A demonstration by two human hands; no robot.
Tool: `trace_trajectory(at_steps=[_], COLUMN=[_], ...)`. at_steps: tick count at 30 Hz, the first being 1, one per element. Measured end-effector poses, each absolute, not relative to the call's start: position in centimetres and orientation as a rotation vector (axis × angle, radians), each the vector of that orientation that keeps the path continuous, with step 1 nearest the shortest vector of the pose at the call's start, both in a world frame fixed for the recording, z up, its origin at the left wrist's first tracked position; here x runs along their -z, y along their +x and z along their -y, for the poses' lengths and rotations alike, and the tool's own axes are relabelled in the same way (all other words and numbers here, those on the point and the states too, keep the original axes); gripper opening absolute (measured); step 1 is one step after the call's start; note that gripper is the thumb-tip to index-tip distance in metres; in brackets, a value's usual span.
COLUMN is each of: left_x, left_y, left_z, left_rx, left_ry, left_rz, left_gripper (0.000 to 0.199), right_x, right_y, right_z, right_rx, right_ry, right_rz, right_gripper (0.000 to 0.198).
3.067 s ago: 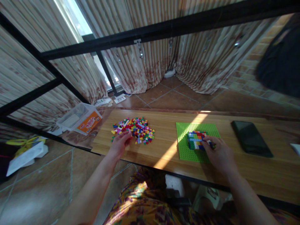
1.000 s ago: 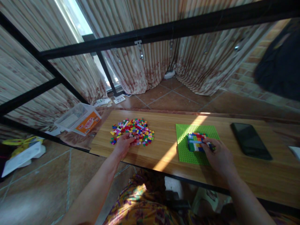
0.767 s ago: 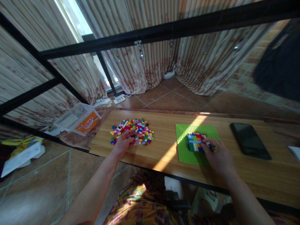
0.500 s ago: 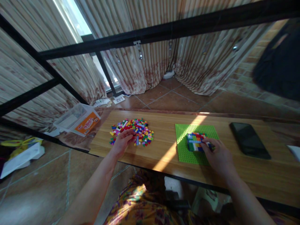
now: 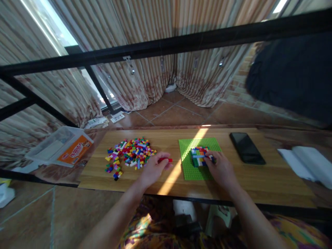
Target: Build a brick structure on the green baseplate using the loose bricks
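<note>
My left hand (image 5: 155, 167) is closed in a pinch on a red toy building brick (image 5: 167, 160), just above the table between the brick pile and the baseplate. On the green studded baseplate (image 5: 187, 173) sits a multicoloured block of toy bricks (image 5: 198, 157). My right hand (image 5: 220, 168) is closed at the right side of this block, fingers and thumb against it. Dark pieces show between those fingers, and the hand hides part of the block's right end. A loose pile of small coloured bricks (image 5: 138, 152) lies to the left of my left hand.
A black phone-like tablet (image 5: 247, 148) lies right of the baseplate on the wooden table (image 5: 166, 136). A clear plastic box (image 5: 55, 145) with an orange label stands off the table's left end. White paper (image 5: 308, 164) lies at the right. A dark metal rail (image 5: 166, 46) runs beyond the table.
My left hand has left the brick pile and moved right, now with a red brick in it. Some bricks at the pile's left have spread nearer. My right hand stays at the block.
</note>
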State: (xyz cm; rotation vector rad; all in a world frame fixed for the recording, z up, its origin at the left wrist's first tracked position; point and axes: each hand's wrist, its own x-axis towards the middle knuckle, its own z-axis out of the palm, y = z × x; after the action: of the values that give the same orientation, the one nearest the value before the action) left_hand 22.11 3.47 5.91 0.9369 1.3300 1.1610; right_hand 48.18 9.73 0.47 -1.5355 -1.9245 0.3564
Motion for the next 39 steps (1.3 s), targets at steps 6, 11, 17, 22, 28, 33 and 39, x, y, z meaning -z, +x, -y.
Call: trace_trajectory(at_steps=[6, 11, 17, 22, 28, 33, 39], left_x=[-5.6, -4.6, -3.6, -4.2, -4.4, -3.6, -2.8], left_y=[27.1, 29.9, 31.4, 31.9, 32.2, 31.5, 31.4], left_z=[-5.8, -7.0, -7.9, -7.9, -7.9, -7.8, -7.4], left_rx=[-1.070, -1.055, -0.974, -0.932, -0.912, -0.936, -0.968], left_ry=[1.021, 1.002, 0.876, 0.874, 0.871, 0.862, 0.978], left_rz=[-1.292, -1.315, -1.282, -1.248, -1.254, -1.390, -1.417], left_gripper=[0.013, 0.017, 0.026, 0.028, 0.025, 0.013, 0.006], right_x=[-1.2, -1.9, -2.9, -2.9, -2.7, -2.7, -1.8], right_y=[48.5, 49.4, 49.5, 48.6, 48.7, 49.0, 49.0], right_z=[-9.8, -10.0, -9.8, -9.5, -9.8, -9.9, -10.4], right_rx=[-0.428, -0.503, -0.562, -0.597, -0.539, -0.420, -0.427], right_ry=[-1.453, -1.524, -1.303, -1.105, -1.093, -1.177, -1.294], right_rz=[1.915, 1.876, 1.899, 1.982, 2.051, 2.080, 1.971], right_gripper=[0.022, 0.028, 0.022, 0.016, 0.018, 0.016, 0.012])
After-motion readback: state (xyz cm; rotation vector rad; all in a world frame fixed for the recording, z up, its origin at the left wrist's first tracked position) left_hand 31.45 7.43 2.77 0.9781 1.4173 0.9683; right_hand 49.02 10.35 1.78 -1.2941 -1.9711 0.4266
